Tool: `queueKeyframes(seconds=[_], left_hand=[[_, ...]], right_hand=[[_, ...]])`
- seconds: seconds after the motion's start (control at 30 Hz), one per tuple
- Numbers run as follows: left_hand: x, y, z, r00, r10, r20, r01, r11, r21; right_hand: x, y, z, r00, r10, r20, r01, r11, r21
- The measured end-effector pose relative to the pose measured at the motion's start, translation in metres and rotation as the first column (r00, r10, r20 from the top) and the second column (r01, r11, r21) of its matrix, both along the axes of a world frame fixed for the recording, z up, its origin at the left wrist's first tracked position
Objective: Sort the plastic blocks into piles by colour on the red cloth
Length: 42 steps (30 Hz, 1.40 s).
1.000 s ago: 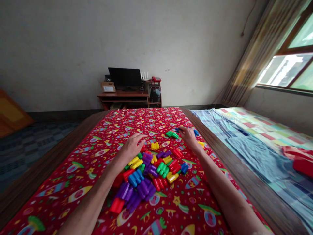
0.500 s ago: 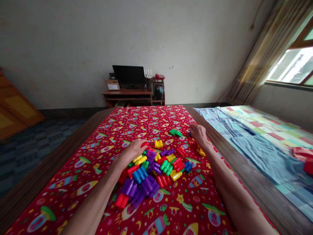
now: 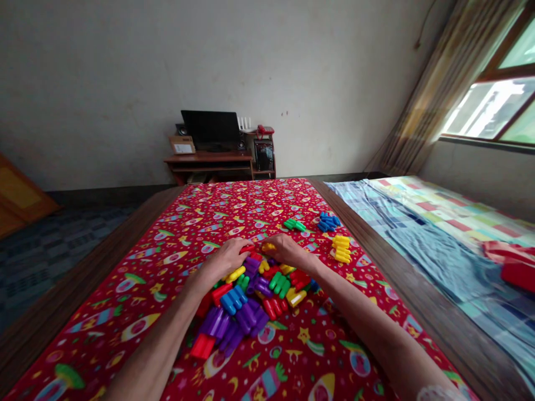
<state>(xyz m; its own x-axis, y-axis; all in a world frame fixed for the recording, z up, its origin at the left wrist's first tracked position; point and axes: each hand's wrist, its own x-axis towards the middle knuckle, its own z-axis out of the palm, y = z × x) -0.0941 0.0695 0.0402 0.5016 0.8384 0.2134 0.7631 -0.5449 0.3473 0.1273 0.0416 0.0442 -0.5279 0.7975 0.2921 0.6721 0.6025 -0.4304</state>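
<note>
Highlights are being thrown back by the near blocks (image 3: 246, 316) of smooth, glossy plastic. Beneath, light is being dulled by the matt red cloth (image 3: 142, 278), and dull wood (image 3: 401, 278) is being left exposed at right.

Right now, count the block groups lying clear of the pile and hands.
3: green blocks beyond the right hand; blue blocks right of those; yellow blocks nearer, right of the pile. That hand may hide more.

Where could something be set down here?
Bare: the red printed cloth beyond the far green plastic blocks, and left of the left hand. Crowded: the multicoloured plastic-block pile by that hand and the right hand.
</note>
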Motion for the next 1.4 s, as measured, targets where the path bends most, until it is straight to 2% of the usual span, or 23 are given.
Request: queueKeyframes(seconds=[0.1,0.2,0.33,0.4,0.5,0.67,0.73,0.83,0.9,0.97,1.07,1.17,1.3,1.4], left_hand=[[0.002,-0.002,0.001,1.000,0.025,0.001,-0.025,0.999,0.031],[0.006,-0.006,0.010,1.000,0.026,-0.005,-0.026,0.999,0.020],[0.009,-0.009,0.017,1.000,0.015,0.000,-0.015,1.000,0.020],[0.009,-0.009,0.017,1.000,0.000,0.001,0.000,1.000,0.026],[0.009,-0.007,0.015,1.000,-0.014,-0.012,0.014,0.999,0.030],[0.009,-0.005,0.013,1.000,-0.017,-0.026,0.018,1.000,0.025],[0.010,-0.006,0.015,1.000,-0.022,-0.020,0.022,1.000,0.012],[0.010,-0.008,0.016,1.000,-0.012,-0.008,0.012,1.000,0.006],[0.010,-0.009,0.016,1.000,-0.008,0.000,0.008,1.000,0.017],[0.009,-0.009,0.015,1.000,-0.003,-0.002,0.003,1.000,0.024],[0.008,-0.009,0.013,1.000,0.005,-0.021,-0.005,1.000,0.013],[0.008,-0.007,0.011,0.999,-0.011,-0.031,0.012,1.000,0.000],[0.012,-0.009,0.010,0.998,-0.057,0.017,0.057,0.998,0.002],[0.017,-0.016,0.013,0.990,-0.120,0.072,0.121,0.993,-0.012]], right_hand=[[0.021,-0.006,0.014,0.985,-0.164,-0.045,0.167,0.983,0.073],[0.044,-0.012,0.030,0.961,-0.264,-0.084,0.270,0.960,0.075],[0.078,-0.015,0.041,0.937,-0.348,0.038,0.346,0.936,0.062],[0.094,-0.017,0.041,0.920,-0.359,0.155,0.359,0.933,0.029],[0.116,-0.021,0.040,0.911,-0.291,0.290,0.323,0.944,-0.068],[0.134,-0.034,0.044,0.890,-0.233,0.392,0.302,0.945,-0.125],[0.135,-0.039,0.046,0.870,-0.283,0.404,0.344,0.935,-0.086],[0.132,-0.045,0.048,0.812,-0.428,0.397,0.450,0.892,0.043],[0.124,-0.046,0.049,0.808,-0.466,0.361,0.463,0.881,0.101],[0.111,-0.047,0.049,0.850,-0.424,0.313,0.418,0.904,0.089],[0.086,-0.050,0.041,0.914,-0.234,0.332,0.258,0.966,-0.027],[0.066,-0.051,0.031,0.914,-0.130,0.383,0.164,0.985,-0.056],[0.057,-0.044,0.025,0.950,-0.154,0.272,0.181,0.981,-0.075],[0.055,-0.033,0.023,0.945,-0.252,0.210,0.264,0.964,-0.033]])
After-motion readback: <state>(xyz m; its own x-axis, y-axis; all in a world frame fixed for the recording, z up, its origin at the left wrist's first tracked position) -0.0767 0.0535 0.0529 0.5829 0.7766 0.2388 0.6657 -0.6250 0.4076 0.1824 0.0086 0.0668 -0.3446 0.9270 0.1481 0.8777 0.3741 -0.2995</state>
